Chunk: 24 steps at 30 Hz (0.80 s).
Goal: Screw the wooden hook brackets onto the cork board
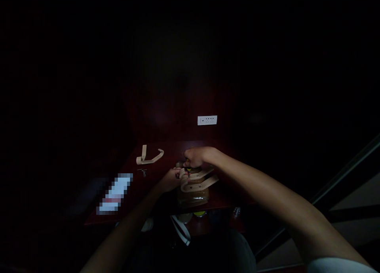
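My right hand [193, 157] is closed around a small tool with a yellow part, above the far end of a brown package wrapped in clear film [193, 198]. Two beige curved brackets [204, 184] lie side by side across the package. My left hand [173, 179] is closed at the left ends of the brackets, its fingertips partly hidden in the dim light. Another beige hooked bracket [150, 160] rests on the dark red table to the left, with several small screws [143, 172] just below it.
A pixelated white sheet [115, 194] lies at the table's left edge. On the back wall is a white socket panel [207, 120]. Below the table's front edge are a white strap [181, 230] and a round yellow-topped item [200, 214].
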Each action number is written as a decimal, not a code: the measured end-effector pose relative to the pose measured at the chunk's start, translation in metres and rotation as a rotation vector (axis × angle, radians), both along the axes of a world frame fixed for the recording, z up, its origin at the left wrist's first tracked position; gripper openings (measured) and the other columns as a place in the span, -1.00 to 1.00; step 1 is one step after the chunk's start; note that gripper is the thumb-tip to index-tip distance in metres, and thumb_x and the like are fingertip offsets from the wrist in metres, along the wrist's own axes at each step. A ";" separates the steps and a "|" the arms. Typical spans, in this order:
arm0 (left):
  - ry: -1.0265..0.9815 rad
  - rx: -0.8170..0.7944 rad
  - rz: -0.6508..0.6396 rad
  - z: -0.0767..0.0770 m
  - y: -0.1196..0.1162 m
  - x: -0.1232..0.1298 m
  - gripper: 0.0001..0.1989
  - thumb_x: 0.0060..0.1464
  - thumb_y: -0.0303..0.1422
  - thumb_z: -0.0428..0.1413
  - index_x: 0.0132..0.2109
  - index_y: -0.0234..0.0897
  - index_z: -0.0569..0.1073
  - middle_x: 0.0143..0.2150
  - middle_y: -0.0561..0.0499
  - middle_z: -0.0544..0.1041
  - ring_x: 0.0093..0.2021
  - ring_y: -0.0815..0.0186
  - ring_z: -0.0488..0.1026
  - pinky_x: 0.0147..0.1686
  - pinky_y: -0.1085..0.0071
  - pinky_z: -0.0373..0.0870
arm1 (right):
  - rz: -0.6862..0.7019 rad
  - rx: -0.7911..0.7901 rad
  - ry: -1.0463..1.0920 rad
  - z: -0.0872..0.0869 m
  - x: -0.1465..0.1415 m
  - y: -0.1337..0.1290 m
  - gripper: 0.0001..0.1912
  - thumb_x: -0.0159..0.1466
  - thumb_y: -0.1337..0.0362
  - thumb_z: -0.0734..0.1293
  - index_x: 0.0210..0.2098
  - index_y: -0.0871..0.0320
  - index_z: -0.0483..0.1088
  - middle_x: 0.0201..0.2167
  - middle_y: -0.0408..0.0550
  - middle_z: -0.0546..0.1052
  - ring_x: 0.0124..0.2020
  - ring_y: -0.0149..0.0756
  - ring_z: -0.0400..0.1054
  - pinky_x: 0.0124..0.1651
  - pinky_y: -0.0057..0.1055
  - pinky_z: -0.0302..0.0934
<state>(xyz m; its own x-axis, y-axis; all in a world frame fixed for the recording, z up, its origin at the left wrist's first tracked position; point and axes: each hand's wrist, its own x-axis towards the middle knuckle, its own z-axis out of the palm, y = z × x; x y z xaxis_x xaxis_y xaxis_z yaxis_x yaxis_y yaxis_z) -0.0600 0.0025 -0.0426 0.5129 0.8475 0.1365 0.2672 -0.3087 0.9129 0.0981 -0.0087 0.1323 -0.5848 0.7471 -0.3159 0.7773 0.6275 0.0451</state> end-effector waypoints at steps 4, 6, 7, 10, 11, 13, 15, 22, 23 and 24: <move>-0.027 0.016 -0.028 0.002 -0.002 0.001 -0.65 -0.16 -0.13 0.27 -0.39 -0.37 0.50 -0.36 0.00 0.49 -0.36 0.36 0.37 -0.39 0.50 0.32 | -0.029 -0.085 0.029 0.005 0.002 -0.010 -0.37 0.06 0.19 0.37 0.10 0.19 0.20 -0.10 0.07 0.48 -0.32 -0.26 0.41 -0.49 -0.48 0.13; -0.040 0.012 -0.043 0.004 -0.003 0.002 -0.66 -0.16 -0.14 0.27 -0.40 -0.38 0.49 -0.36 0.00 0.49 -0.36 0.37 0.38 -0.39 0.50 0.31 | 0.002 -0.084 0.036 0.005 0.003 -0.011 -0.45 0.06 0.24 0.37 0.04 0.18 0.25 -0.12 0.04 0.48 -0.32 -0.28 0.39 -0.49 -0.49 0.11; -0.038 0.014 -0.039 0.004 -0.003 0.002 -0.66 -0.15 -0.14 0.27 -0.39 -0.38 0.50 -0.35 -0.01 0.49 -0.36 0.36 0.38 -0.39 0.50 0.31 | 0.023 -0.067 0.045 0.005 0.004 -0.010 -0.52 0.08 0.25 0.36 0.00 0.18 0.28 -0.13 0.03 0.49 -0.33 -0.29 0.39 -0.49 -0.50 0.10; -0.006 0.033 -0.007 0.005 -0.004 0.002 -0.67 -0.16 -0.15 0.27 -0.38 -0.37 0.51 -0.32 -0.02 0.51 -0.33 0.35 0.39 -0.36 0.49 0.32 | 0.051 0.002 0.051 0.001 0.006 -0.002 -0.65 0.15 0.23 0.33 -0.08 0.20 0.36 -0.19 0.04 0.51 -0.34 -0.31 0.39 -0.47 -0.49 0.09; 0.000 0.035 -0.001 0.004 -0.004 0.002 -0.67 -0.16 -0.14 0.27 -0.38 -0.37 0.51 -0.31 -0.02 0.51 -0.32 0.34 0.39 -0.35 0.49 0.32 | 0.046 0.009 0.040 -0.001 0.006 0.001 -0.68 0.17 0.19 0.32 -0.12 0.22 0.39 -0.22 0.06 0.52 -0.36 -0.31 0.39 -0.47 -0.48 0.09; 0.005 0.033 0.004 0.004 -0.004 0.002 -0.67 -0.15 -0.14 0.26 -0.37 -0.36 0.52 -0.31 -0.03 0.52 -0.30 0.33 0.40 -0.34 0.48 0.33 | 0.028 -0.006 0.009 -0.002 0.005 0.005 -0.67 0.20 0.11 0.29 -0.22 0.26 0.45 -0.31 0.08 0.54 -0.41 -0.29 0.39 -0.46 -0.46 0.10; 0.012 0.037 0.005 0.004 -0.003 0.002 -0.67 -0.14 -0.14 0.26 -0.38 -0.36 0.52 -0.32 -0.03 0.52 -0.30 0.32 0.41 -0.34 0.48 0.34 | 0.015 -0.007 -0.020 -0.003 0.003 0.007 -0.61 0.22 0.05 0.25 -0.30 0.29 0.48 -0.36 0.12 0.54 -0.43 -0.27 0.40 -0.46 -0.44 0.12; -0.003 0.037 -0.020 0.004 -0.002 0.001 -0.66 -0.15 -0.16 0.27 -0.29 -0.36 0.53 -0.30 -0.03 0.51 -0.33 0.34 0.41 -0.35 0.47 0.37 | 0.016 -0.040 0.052 -0.003 0.005 0.003 -0.51 0.08 0.18 0.36 -0.01 0.19 0.34 -0.16 0.04 0.52 -0.36 -0.29 0.40 -0.50 -0.50 0.13; -0.001 0.034 -0.015 0.002 -0.001 0.001 -0.65 -0.16 -0.16 0.27 -0.28 -0.36 0.53 -0.30 -0.03 0.51 -0.33 0.34 0.41 -0.35 0.47 0.37 | 0.029 -0.054 0.062 -0.004 0.006 0.004 -0.52 0.06 0.21 0.36 -0.02 0.17 0.35 -0.17 0.01 0.52 -0.36 -0.31 0.40 -0.50 -0.51 0.12; 0.001 0.033 -0.007 0.001 -0.001 0.001 -0.65 -0.16 -0.16 0.27 -0.28 -0.36 0.54 -0.30 -0.03 0.51 -0.33 0.33 0.41 -0.35 0.47 0.37 | 0.035 -0.067 0.064 -0.005 0.007 0.006 -0.56 0.07 0.22 0.36 -0.05 0.17 0.37 -0.20 -0.01 0.53 -0.37 -0.32 0.40 -0.50 -0.51 0.12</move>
